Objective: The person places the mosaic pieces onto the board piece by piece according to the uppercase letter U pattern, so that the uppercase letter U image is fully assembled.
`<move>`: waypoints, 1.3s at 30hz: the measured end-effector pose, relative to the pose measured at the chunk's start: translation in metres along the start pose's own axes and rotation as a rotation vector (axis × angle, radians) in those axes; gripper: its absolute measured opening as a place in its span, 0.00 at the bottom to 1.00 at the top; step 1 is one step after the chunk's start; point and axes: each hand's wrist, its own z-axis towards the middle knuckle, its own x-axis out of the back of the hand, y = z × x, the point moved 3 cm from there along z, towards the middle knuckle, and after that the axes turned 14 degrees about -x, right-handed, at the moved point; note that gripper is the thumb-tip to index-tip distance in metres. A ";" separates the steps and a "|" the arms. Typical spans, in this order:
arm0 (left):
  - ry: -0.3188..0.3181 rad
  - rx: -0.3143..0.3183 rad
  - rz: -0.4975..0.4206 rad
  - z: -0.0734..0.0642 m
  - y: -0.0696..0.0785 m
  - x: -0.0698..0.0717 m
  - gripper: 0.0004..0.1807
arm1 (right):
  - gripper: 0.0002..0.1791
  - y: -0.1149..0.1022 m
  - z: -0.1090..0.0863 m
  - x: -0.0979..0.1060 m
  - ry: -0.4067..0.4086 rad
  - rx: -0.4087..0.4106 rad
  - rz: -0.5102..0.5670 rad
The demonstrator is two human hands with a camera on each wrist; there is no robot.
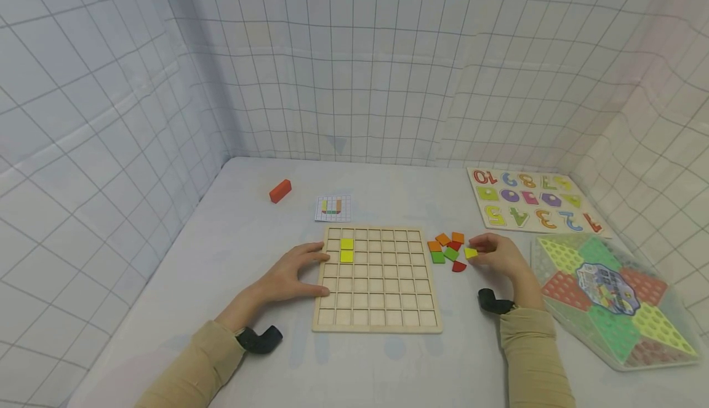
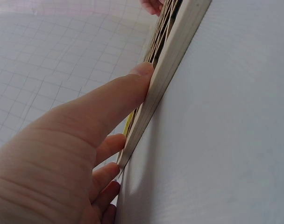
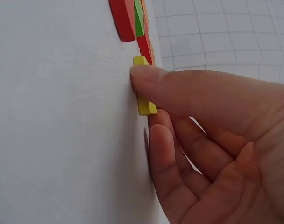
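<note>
The person's left hand (image 1: 289, 274) lies flat against the near-left edge of the wooden grid board (image 1: 376, 309), thumb and straight fingers (image 2: 115, 95) pressed to its rim; it looks placed there to keep the board from sliding on the desk (image 1: 232, 254). Nothing is gripped on that side.

The right hand (image 1: 501, 255) is off the board's right side, and its fingers (image 3: 188, 88) pinch a small yellow tile (image 1: 471, 252) that is still touching the desk, thumb on one edge and a finger on the other, as one would to lift a thin flat piece. Just to the left of those fingers sits a loose pile of orange, green and red tiles (image 1: 447, 249), kept close beside the board and within easy reach.

Two yellow tiles (image 1: 346, 250) already fill neighbouring cells just beyond the left fingertips. Farther out from that hand lie a small pattern card (image 1: 333, 208) and a red block (image 1: 280, 191). Beyond the right hand lies a number puzzle (image 1: 532, 202), and to its right a star-shaped game board (image 1: 615, 291).
</note>
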 end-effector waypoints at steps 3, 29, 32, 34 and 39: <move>-0.002 0.002 -0.003 0.000 0.000 0.000 0.36 | 0.23 0.000 0.000 0.000 0.004 0.006 -0.005; 0.005 -0.002 0.000 -0.001 0.002 0.000 0.36 | 0.22 -0.002 0.001 0.000 0.060 0.017 -0.068; 0.009 -0.005 0.001 0.000 0.001 0.000 0.36 | 0.21 -0.005 0.000 0.001 0.077 0.034 -0.068; 0.011 -0.007 0.004 0.000 0.001 0.000 0.36 | 0.21 -0.009 -0.001 0.001 0.088 0.052 -0.072; 0.012 -0.015 0.003 0.000 0.001 0.001 0.36 | 0.21 -0.020 -0.003 0.000 0.093 0.094 -0.061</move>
